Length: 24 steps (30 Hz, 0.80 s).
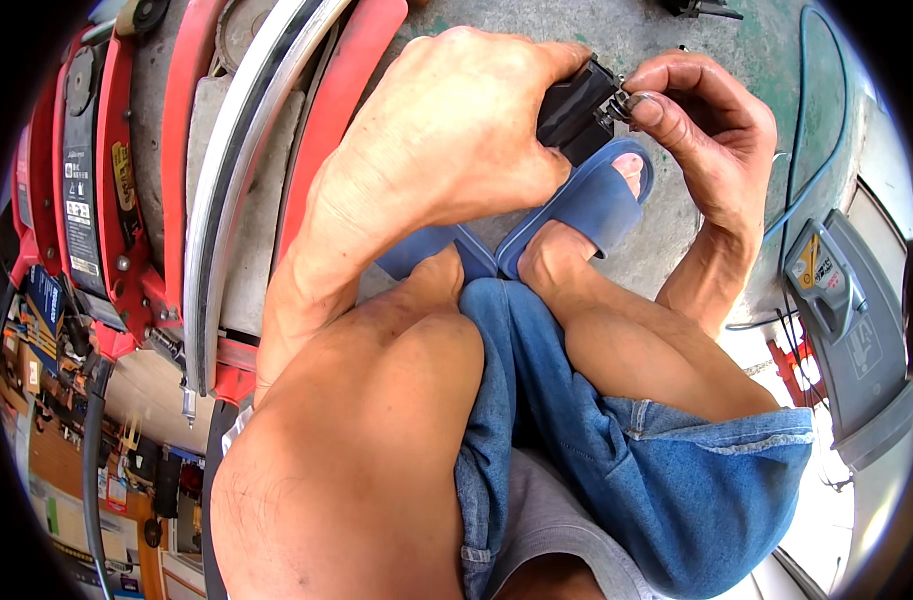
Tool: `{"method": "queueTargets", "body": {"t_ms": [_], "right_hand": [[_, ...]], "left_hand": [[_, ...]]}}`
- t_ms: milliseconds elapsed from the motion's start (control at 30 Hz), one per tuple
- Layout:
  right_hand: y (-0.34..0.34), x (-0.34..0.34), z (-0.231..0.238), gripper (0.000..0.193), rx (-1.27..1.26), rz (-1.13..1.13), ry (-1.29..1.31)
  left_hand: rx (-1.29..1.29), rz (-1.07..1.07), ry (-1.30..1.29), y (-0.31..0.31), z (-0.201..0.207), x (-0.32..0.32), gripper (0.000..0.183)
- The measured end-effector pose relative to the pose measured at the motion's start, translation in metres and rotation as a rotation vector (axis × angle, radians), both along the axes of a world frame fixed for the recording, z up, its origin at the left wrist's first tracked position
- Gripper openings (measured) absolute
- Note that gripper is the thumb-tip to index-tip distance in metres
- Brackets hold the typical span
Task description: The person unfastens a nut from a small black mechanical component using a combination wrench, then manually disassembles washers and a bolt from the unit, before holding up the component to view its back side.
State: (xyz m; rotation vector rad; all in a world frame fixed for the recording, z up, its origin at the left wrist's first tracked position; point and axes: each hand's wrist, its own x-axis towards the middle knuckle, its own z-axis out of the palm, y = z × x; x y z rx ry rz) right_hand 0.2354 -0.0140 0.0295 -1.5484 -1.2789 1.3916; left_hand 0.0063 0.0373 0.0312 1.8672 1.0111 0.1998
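My left hand [442,125] grips a small black blocky part [575,112] between thumb and fingers, out in front of my knees. At the part's right side, the thumb and forefinger of my right hand [717,135] pinch a small dark metal piece [620,104]. This piece sits against or very near the black part; its exact kind is too small to make out. Part of the black part is hidden behind my left fingers. Both hands are held above my blue sandals [587,205].
Red metal beams [342,110] and a curved silver bar [239,160] stand close on my left. A blue cable [803,180] runs over the grey floor at right, near a grey plastic housing [857,340]. Tools and boxes [47,310] crowd the lower left.
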Motion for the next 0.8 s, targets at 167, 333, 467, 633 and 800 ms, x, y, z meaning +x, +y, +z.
{"method": "queueTargets", "body": {"t_ms": [167,333,467,633,800], "right_hand": [[0.0029,-0.0027,-0.0015,0.023,-0.010,0.015,-0.008],[0.0002,-0.0051,-0.0016,0.024,-0.029,-0.034,0.042],[-0.0002,-0.0063,0.0018,0.023,-0.037,-0.040,0.022],[0.0001,-0.0082,0.0034,0.019,-0.063,-0.020,-0.028],[0.0031,-0.0098,0.0007,0.015,-0.024,0.051,-0.115]], "left_hand": [[0.075,0.055,-0.062,-0.0010,-0.0036,-0.0012,0.031],[0.070,0.057,-0.077,0.0014,-0.0027,-0.0021,0.032],[0.062,0.035,-0.053,0.0002,-0.0026,-0.0009,0.032],[0.037,0.028,-0.029,0.0006,0.0001,-0.0017,0.033],[0.027,0.011,0.018,0.0014,-0.0006,-0.0015,0.032]]}}
